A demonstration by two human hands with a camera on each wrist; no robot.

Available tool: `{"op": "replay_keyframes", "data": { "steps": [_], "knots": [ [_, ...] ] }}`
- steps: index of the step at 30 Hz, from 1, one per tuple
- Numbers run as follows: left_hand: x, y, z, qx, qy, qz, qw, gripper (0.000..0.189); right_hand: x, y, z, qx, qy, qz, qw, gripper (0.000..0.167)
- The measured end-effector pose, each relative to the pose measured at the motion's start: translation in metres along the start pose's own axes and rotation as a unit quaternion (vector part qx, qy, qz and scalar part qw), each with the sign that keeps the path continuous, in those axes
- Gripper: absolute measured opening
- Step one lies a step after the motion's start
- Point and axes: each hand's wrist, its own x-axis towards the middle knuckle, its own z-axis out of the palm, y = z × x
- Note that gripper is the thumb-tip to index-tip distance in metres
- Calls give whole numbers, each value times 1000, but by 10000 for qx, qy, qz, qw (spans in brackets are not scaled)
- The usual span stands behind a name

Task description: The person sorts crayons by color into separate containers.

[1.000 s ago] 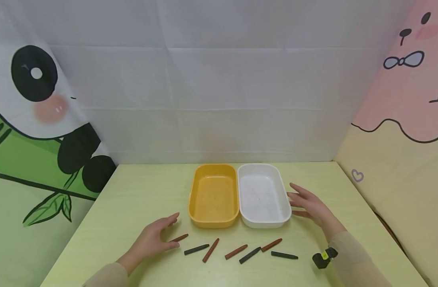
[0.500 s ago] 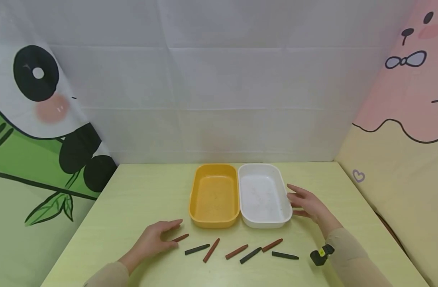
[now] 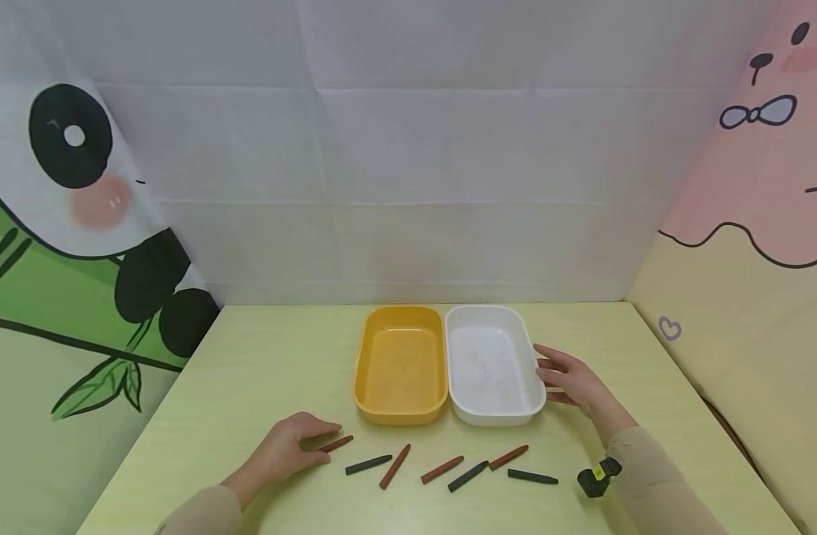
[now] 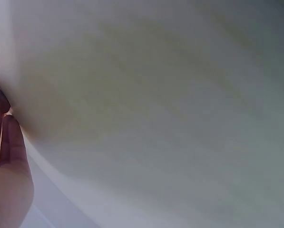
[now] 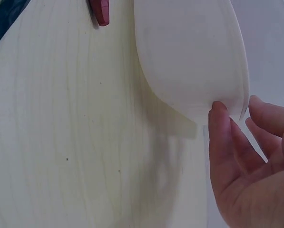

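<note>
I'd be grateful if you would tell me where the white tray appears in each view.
Head: the white tray is just right of centre, in the lower half, beside the yellow tray.
Left wrist: the tray is not visible.
Right wrist: the tray is at the top, right of centre, cut off by the upper edge.
Shared landmark, head and right wrist: the right hand, fingertips at the tray's side.
</note>
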Motion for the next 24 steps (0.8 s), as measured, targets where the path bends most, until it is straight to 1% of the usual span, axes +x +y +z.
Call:
{"op": "replay_keyframes", "data": {
  "steps": [4,9,14,20,24],
  "knots": [
    [2,0,-1,-60,-30,93,9999,36,1,1,0,-40,27,12,10000,60],
    [4,-1,0,-219,9,361,9991,27,2,1,0,-102,86,43,9999,58],
    [6,-4,2,-239,-13,461,9986,21,2,2,1,-115,105,71,9999,58],
    [7,-4,2,-359,-27,434,9984,19,2,2,1,-165,133,105,9997,57],
    [7,-1,0,-442,113,387,9982,20,3,1,2,-230,166,205,9994,55]
  ]
}}
